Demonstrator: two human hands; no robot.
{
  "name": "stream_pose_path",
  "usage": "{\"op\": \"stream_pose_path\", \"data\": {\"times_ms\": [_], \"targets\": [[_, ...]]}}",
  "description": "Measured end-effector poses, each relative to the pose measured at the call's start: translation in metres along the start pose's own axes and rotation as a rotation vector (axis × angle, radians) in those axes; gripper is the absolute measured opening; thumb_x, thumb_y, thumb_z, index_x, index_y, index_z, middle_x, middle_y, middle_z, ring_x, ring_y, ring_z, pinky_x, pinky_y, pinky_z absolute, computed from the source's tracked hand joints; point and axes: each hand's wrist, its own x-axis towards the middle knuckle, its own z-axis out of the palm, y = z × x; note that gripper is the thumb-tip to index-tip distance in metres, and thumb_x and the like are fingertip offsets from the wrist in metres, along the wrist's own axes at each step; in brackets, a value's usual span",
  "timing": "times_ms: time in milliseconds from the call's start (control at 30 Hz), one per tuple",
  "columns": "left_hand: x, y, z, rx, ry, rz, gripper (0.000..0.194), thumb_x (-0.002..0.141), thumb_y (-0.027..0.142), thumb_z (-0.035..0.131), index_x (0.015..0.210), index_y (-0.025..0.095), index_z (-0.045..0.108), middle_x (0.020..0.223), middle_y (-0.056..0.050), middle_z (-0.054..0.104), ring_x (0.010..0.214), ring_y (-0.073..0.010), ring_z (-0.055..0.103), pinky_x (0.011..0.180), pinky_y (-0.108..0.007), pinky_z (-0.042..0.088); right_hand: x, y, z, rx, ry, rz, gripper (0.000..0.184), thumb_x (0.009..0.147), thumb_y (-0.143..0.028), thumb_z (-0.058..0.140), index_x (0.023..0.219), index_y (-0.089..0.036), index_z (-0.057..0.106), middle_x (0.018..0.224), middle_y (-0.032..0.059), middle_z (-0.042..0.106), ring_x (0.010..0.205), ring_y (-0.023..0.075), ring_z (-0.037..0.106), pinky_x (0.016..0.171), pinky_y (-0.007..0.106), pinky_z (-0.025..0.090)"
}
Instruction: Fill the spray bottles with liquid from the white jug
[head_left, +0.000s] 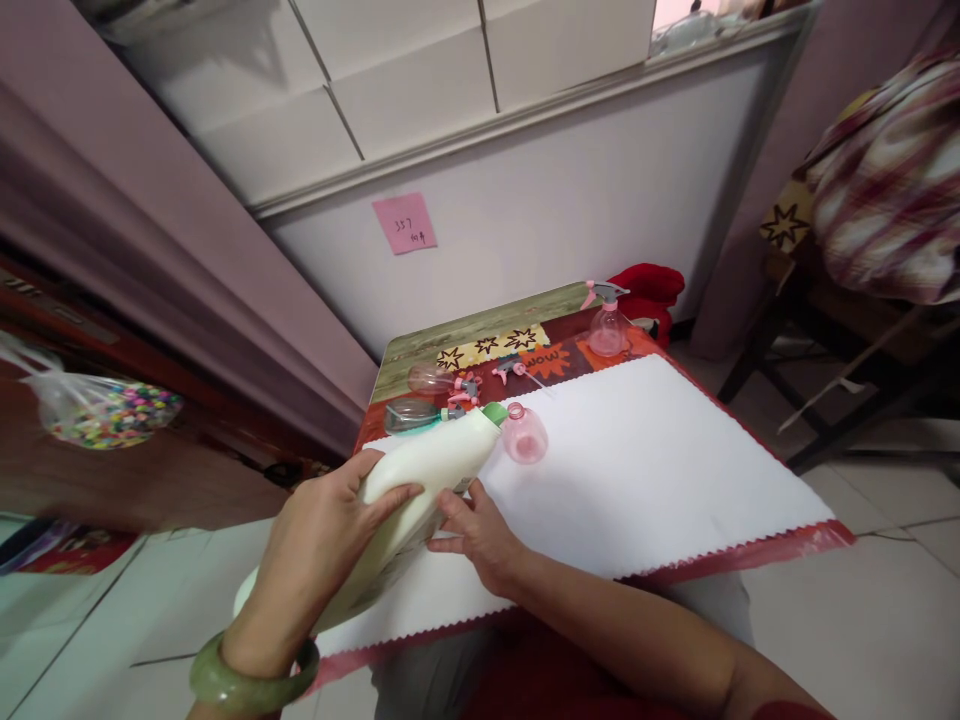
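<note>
A large pale-green plastic bottle (431, 455) is tilted, its green neck end (495, 412) pointing right and close to the mouth of a small clear pink spray bottle (525, 436). My left hand (330, 530), wearing a green bangle, is wrapped round the large bottle. My right hand (480, 530) holds the same bottle from its lower right side, fingers against it. The small pink bottle has no head on and stands upright on the white board. A pink and grey spray head (508, 371) with its tube lies behind it. Whether liquid flows is not clear.
Two more spray bottles, one pinkish (431, 380) and one dark green (411, 415), lie at the back left. Another pink spray bottle (607, 330) stands at the far right corner. A bag of colored beads (112, 410) hangs left; a wooden chair (832, 370) stands right.
</note>
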Motion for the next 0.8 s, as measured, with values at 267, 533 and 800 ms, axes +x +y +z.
{"op": "stream_pose_path", "data": {"times_ms": [267, 533, 800], "targets": [[0.005, 0.012, -0.011, 0.172, -0.139, 0.071, 0.039, 0.073, 0.063, 0.064, 0.092, 0.031, 0.077, 0.071, -0.004, 0.074, 0.064, -0.0268, 0.066, 0.058, -0.029, 0.035, 0.001, 0.001, 0.004, 0.063, -0.029, 0.006, 0.081, 0.062, -0.072, 0.086, 0.119, -0.027, 0.052, 0.123, 0.0051, 0.065, 0.097, 0.0208, 0.069, 0.085, 0.041, 0.057], [0.008, 0.017, -0.012, 0.267, -0.129, 0.109, 0.036, 0.078, 0.061, 0.065, 0.091, 0.030, 0.076, 0.067, -0.004, 0.071, 0.064, -0.0269, 0.066, 0.056, -0.028, 0.032, 0.004, 0.002, 0.006, 0.101, -0.038, -0.003, 0.075, 0.066, -0.071, 0.085, 0.118, -0.028, 0.051, 0.126, 0.0041, 0.065, 0.098, 0.0210, 0.070, 0.086, 0.043, 0.057], [0.011, 0.028, -0.019, 0.330, -0.187, 0.066, 0.040, 0.078, 0.066, 0.063, 0.094, 0.031, 0.075, 0.070, -0.004, 0.071, 0.067, -0.0277, 0.066, 0.057, -0.029, 0.031, 0.004, 0.000, 0.010, 0.138, -0.059, 0.004, 0.075, 0.065, -0.071, 0.085, 0.116, -0.029, 0.051, 0.129, 0.0036, 0.063, 0.096, 0.0201, 0.070, 0.087, 0.042, 0.056]]}}
